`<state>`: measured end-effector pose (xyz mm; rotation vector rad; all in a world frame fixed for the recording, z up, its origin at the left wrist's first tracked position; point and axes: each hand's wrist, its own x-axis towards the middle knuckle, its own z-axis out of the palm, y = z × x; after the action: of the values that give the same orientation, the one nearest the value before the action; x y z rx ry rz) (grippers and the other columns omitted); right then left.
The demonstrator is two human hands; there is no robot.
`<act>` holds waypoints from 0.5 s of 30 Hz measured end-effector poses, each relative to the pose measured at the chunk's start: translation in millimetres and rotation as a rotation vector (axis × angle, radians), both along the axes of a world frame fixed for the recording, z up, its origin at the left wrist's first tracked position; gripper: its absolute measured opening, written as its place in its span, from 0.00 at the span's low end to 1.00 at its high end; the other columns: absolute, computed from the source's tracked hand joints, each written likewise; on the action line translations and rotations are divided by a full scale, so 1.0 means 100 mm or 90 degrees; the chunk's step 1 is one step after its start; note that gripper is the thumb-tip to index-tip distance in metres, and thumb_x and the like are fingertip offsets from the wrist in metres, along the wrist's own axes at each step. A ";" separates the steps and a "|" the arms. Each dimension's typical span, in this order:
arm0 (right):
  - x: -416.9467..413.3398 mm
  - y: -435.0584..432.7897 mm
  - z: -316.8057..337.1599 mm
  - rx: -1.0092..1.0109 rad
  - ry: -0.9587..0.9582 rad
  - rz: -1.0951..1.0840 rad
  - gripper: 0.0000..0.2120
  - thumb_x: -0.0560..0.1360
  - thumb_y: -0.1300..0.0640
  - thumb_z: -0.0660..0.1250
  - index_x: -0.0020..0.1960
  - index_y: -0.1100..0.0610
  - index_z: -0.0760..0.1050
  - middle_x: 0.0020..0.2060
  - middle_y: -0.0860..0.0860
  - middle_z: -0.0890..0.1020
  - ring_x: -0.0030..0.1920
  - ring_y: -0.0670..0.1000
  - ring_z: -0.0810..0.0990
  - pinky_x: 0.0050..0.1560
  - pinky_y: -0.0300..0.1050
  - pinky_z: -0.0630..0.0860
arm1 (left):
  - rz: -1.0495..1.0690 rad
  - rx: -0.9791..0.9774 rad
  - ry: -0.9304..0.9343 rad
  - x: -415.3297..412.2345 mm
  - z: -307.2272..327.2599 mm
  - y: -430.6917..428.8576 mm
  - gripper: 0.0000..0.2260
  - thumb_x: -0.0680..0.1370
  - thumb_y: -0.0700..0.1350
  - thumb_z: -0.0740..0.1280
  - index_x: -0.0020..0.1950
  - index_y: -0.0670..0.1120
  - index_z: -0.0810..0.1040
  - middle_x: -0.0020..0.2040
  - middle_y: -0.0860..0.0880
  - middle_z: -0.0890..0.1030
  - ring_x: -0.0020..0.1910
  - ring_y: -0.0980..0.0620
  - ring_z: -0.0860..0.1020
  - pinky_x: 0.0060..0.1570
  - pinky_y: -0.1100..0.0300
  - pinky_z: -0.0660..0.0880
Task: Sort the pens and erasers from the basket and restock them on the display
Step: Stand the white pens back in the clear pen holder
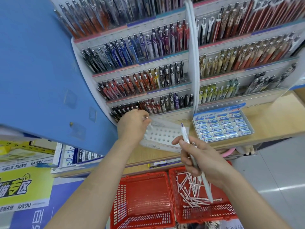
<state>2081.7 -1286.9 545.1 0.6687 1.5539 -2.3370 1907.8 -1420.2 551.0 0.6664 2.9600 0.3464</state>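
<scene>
The right hand (201,157) is gripping white pens (184,134) slanting toward the holed tray (165,134) at mid-frame; the left hand (132,124), nearer it, is pinching a silvery piece (146,117)

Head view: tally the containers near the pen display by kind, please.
Red plastic mesh baskets: 2 (left, right)
Open box of blue-and-white erasers: 1
White perforated plastic pen tray: 1
Total: 4

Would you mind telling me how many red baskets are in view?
2. The left basket sits empty; the right basket beside it holds white pens. Others may be hidden past the bottom edge.
</scene>
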 end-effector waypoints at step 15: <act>-0.03 0.02 0.26 0.122 0.119 0.088 0.12 0.79 0.50 0.61 0.51 0.58 0.75 0.27 0.50 0.68 0.23 0.47 0.62 0.24 0.39 0.58 | 0.112 0.620 -0.410 0.72 0.56 -0.07 0.02 0.74 0.39 0.70 0.44 0.41 0.82 0.33 0.50 0.80 0.33 0.55 0.77 0.35 0.63 0.77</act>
<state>2078.3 -1284.6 571.2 0.3761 1.8594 -2.2218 1979.4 -1426.8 606.7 0.2391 2.0926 1.6823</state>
